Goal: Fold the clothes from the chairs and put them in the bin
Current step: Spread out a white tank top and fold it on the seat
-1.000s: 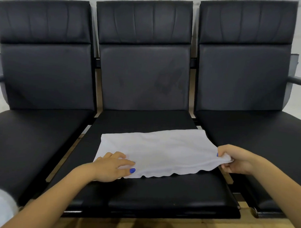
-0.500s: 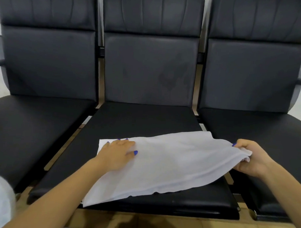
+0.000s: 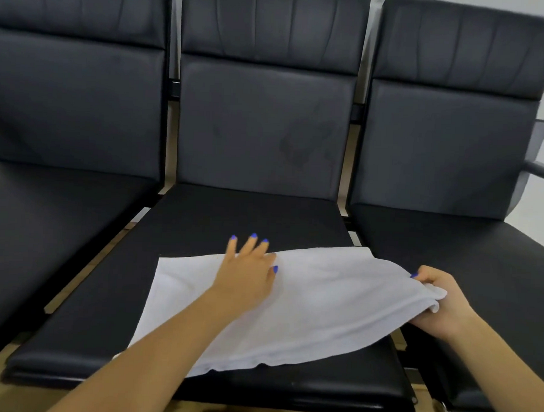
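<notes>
Two hands | left hand (image 3: 246, 276) flat, fingers spread on soft white cloth (image 3: 322, 306) | right hand (image 3: 437, 301) pinches bunched corner

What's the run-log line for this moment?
stage: folding | white cloth: on middle chair seat | left hand: flat on cloth | right hand: grips cloth's right edge, lifted | bin: not in view

Three black padded chairs (image 3: 261, 131) stand joined in a row, and on the middle seat (image 3: 233, 216) a white cloth (image 3: 332, 303) lies spread toward six o'clock, its right end lifted.
</notes>
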`<state>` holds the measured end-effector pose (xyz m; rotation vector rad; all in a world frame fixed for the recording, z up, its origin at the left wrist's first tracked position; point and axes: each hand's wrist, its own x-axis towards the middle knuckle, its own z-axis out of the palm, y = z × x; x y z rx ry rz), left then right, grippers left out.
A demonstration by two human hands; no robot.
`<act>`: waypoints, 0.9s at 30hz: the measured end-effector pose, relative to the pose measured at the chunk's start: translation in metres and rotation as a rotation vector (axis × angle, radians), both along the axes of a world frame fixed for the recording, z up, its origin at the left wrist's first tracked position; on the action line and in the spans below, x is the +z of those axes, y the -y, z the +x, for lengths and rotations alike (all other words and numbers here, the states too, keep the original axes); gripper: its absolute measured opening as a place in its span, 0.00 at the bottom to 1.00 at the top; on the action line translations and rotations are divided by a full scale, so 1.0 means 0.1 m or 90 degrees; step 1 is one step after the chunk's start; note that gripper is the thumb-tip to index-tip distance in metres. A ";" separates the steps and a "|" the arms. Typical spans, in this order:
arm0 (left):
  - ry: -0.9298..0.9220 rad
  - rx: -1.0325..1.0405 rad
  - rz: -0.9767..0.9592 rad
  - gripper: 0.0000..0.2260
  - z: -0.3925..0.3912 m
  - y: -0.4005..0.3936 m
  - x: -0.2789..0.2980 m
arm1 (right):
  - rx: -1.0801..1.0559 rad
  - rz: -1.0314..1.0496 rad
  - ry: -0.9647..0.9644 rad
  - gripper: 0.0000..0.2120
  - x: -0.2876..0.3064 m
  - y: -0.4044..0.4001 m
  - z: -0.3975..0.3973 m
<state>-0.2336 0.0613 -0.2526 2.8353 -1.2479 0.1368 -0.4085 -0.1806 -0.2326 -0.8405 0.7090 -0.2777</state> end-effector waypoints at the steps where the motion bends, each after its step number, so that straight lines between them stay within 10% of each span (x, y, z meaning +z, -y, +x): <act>1: -0.026 -0.033 -0.005 0.18 -0.02 0.09 -0.02 | -0.004 0.006 -0.002 0.19 -0.01 0.01 -0.01; 11: -0.145 0.123 0.055 0.36 -0.02 0.45 -0.23 | -0.025 0.024 0.031 0.24 0.04 0.09 0.02; 18: -0.216 0.075 -0.290 0.22 -0.03 0.37 -0.01 | 0.002 0.026 0.090 0.27 0.23 -0.06 0.15; 22: -0.714 0.167 -0.793 0.18 -0.08 0.19 0.37 | 0.061 0.017 0.183 0.12 0.52 -0.45 0.27; 27: -1.015 0.184 -0.898 0.19 -0.09 -0.25 0.49 | 0.234 -0.088 0.187 0.14 0.77 -1.01 0.50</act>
